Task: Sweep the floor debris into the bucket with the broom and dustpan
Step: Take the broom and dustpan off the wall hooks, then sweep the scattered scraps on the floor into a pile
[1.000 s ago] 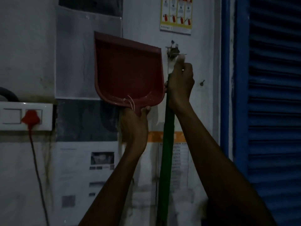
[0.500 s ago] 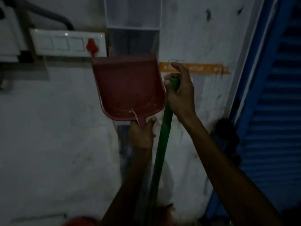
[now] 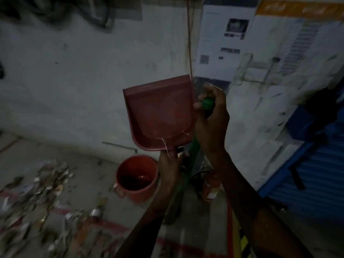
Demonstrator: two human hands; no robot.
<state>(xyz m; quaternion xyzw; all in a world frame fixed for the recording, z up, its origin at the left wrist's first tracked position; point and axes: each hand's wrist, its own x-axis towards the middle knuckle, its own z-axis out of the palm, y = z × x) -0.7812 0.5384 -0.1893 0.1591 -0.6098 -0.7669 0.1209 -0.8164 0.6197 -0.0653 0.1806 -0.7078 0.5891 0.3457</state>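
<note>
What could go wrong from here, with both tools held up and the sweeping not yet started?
The right hand grips only the top end of the green broom handle, so the head may swing into the red bucket or the canister beside it. The left hand holds the red dustpan by its short handle; it may tip. Dim light could hide debris.

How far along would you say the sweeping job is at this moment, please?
Only the tools are fetched: the left hand grips the red dustpan by its handle, and the right hand grips the top of the green broom. Both are held up. Still left: the debris lies scattered on the floor, unswept, and none is visible in the bucket.
</note>
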